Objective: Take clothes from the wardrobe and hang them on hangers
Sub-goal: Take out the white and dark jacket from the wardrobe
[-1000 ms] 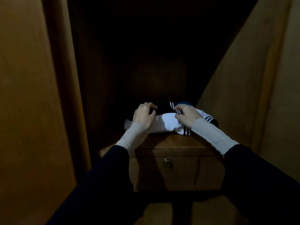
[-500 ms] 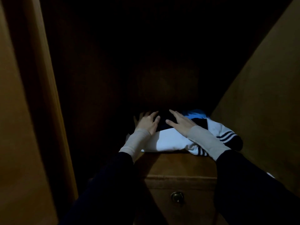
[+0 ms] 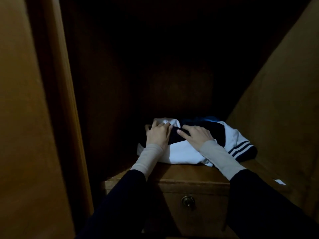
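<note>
Head view — both hands (image 3: 158, 135) (image 3: 196, 137) on folded clothes (image 3: 183, 152), drawer knob (image 3: 188, 201) below

Brown wooden wardrobe side panel (image 3: 25, 118): smooth, matt, faint grain. Brown wooden drawer unit w/ flat top (image 3: 195, 175): smooth wood, slight sheen at front edge. Small round brass-coloured metal knob (image 3: 188, 201): glossy. White folded cloth garment w/ dark navy trim & stripes (image 3: 183, 153): soft, matt, creased. Blue fabric behind it (image 3: 207, 118): cloth, finish too dim to tell. Beige sleeve cuffs (image 3: 150, 156): fine knit, matt.
</note>
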Demonstrator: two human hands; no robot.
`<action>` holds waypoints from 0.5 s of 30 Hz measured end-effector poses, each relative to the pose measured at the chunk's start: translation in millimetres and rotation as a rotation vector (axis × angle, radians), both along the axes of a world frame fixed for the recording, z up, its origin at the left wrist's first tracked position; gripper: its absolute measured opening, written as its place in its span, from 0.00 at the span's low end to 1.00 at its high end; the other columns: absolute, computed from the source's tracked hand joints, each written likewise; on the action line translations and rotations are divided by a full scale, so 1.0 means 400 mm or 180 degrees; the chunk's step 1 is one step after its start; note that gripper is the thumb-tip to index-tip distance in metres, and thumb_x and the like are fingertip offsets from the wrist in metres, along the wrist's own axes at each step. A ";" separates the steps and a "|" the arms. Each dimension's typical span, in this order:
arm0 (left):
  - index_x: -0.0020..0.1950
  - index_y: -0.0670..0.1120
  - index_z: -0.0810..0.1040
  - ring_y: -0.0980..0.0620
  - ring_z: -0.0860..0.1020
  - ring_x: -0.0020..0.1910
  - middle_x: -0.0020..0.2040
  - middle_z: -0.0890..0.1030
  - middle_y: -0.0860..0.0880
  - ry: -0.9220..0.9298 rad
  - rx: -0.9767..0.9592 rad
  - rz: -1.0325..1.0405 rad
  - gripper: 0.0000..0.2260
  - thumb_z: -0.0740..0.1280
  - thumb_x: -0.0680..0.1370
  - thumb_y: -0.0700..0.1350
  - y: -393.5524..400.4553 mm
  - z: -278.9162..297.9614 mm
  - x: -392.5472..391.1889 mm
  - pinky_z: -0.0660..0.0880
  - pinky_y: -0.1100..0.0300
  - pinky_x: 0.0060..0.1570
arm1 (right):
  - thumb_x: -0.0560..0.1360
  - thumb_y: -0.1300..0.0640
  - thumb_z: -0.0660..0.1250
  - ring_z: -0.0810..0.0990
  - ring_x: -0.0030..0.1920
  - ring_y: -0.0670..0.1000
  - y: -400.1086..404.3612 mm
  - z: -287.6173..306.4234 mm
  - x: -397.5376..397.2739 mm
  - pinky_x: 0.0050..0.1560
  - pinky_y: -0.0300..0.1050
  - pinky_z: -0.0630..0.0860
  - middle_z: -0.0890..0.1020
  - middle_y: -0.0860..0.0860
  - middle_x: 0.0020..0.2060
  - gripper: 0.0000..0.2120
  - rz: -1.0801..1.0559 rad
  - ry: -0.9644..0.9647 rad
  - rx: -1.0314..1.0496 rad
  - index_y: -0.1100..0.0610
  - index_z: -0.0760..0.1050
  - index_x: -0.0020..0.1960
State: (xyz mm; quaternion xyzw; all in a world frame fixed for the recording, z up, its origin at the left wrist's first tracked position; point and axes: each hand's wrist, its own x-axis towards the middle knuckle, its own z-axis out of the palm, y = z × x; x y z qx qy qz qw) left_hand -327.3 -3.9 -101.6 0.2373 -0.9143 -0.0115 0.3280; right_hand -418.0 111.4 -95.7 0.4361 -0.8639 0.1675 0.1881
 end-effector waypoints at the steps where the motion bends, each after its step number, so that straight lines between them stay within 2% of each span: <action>1: 0.60 0.48 0.73 0.45 0.65 0.67 0.58 0.78 0.46 0.0073 -0.0011 -0.0003 0.17 0.49 0.82 0.50 0.008 0.000 0.010 0.58 0.44 0.64 | 0.78 0.40 0.51 0.76 0.56 0.59 0.008 0.001 0.010 0.50 0.51 0.73 0.79 0.57 0.56 0.22 0.0011 0.0014 -0.0068 0.52 0.69 0.65; 7: 0.57 0.47 0.76 0.46 0.69 0.61 0.50 0.80 0.44 0.0453 -0.0127 -0.0048 0.16 0.50 0.82 0.49 0.067 0.007 0.090 0.59 0.49 0.58 | 0.77 0.40 0.53 0.76 0.57 0.60 0.068 0.008 0.076 0.53 0.52 0.74 0.80 0.57 0.56 0.23 0.0157 -0.0075 -0.0395 0.51 0.71 0.65; 15: 0.58 0.48 0.76 0.47 0.70 0.57 0.47 0.80 0.44 0.0653 -0.0177 -0.0218 0.16 0.50 0.82 0.50 0.139 0.013 0.197 0.55 0.53 0.54 | 0.76 0.39 0.54 0.78 0.55 0.59 0.152 0.010 0.178 0.52 0.52 0.74 0.81 0.57 0.53 0.23 0.0262 -0.0147 -0.0652 0.52 0.73 0.62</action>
